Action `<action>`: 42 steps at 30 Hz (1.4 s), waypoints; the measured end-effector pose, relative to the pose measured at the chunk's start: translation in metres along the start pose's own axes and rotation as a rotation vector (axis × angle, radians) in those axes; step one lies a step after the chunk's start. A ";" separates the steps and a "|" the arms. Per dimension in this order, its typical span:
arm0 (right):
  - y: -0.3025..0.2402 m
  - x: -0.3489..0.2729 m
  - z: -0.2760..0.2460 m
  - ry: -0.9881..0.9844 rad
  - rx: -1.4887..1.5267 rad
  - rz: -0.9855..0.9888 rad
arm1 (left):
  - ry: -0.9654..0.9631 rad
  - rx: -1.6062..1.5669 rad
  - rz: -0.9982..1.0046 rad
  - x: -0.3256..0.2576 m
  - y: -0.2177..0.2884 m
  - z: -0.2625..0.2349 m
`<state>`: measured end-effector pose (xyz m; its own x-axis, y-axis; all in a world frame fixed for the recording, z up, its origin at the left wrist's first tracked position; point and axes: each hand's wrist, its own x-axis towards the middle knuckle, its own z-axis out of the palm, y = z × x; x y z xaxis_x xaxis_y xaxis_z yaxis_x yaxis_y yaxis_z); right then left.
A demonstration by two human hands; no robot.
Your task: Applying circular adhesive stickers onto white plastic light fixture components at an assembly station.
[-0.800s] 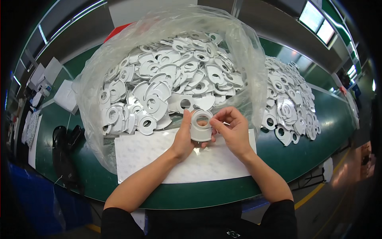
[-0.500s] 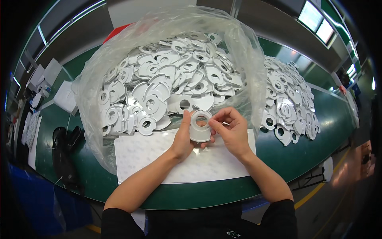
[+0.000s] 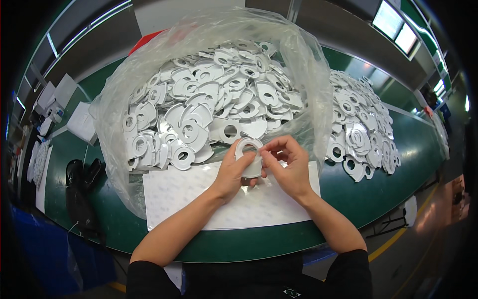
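Above a white sheet [image 3: 199, 204], my left hand [image 3: 231, 172] grips a white plastic part [image 3: 252, 170] with a round hole in its upper half. The left thumb lies across the part's face, just below the hole, and the fingers go behind it. My right hand [image 3: 290, 167] is closed at the part's right edge, thumb and index finger pinched together there. Whether something small sits between those fingertips, I cannot make out. Just beyond my hands, a big clear plastic bag [image 3: 112, 114] lies open, full of similar white parts [image 3: 194, 99].
A second heap of white parts [image 3: 358, 129] lies on the green table [image 3: 413, 144] to the right of the bag. At the left are a black object [image 3: 82, 199] and a white box-like object [image 3: 82, 122]. The table's curved front edge runs below my forearms.
My left thumb has moved from the part's left edge onto its face. The part has shifted slightly left, and my right fingertips stay at its right edge.
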<state>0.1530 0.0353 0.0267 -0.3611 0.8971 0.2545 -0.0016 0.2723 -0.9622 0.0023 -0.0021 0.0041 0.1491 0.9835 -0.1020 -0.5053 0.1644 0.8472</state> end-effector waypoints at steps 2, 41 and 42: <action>0.002 0.000 -0.004 -0.014 -0.134 -0.096 | 0.015 -0.011 -0.022 -0.001 0.002 0.002; -0.008 -0.001 -0.005 0.144 -0.995 -0.195 | -0.167 0.268 -0.079 -0.005 0.001 0.007; -0.012 -0.002 -0.005 0.143 -0.994 -0.197 | -0.165 0.268 -0.077 -0.005 0.001 0.007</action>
<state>0.1581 0.0321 0.0383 -0.3235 0.8207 0.4710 0.7488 0.5263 -0.4028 0.0068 -0.0073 0.0094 0.3256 0.9398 -0.1040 -0.2489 0.1913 0.9494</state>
